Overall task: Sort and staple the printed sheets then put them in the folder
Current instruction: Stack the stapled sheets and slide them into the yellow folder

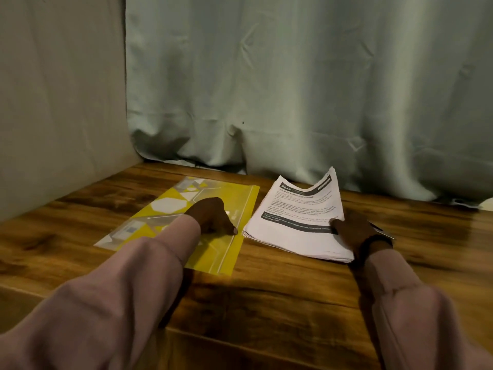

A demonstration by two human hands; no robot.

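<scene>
1. Sheets (298, 217) stacked on the table (266, 303), just right of the yellow folder (213, 198), nearly touching it; far corners curled up toward the curtain (293, 89).
2. Long axes of both running away from the body, folder slanted slightly rightward; its near right edge facing the stack.
3. Right hand (357, 231) nearer the sheets, gripping the stack's near right corner, thumb on top, fingers hidden beneath.
4. Left hand (210, 214) resting on the folder, fingers bent downward, one fingertip pressing close to its right edge; nothing visibly held.
5. Hands apart, one per item.
6. No stapler visible; a thin dark object behind the right hand, too unclear to name.
</scene>
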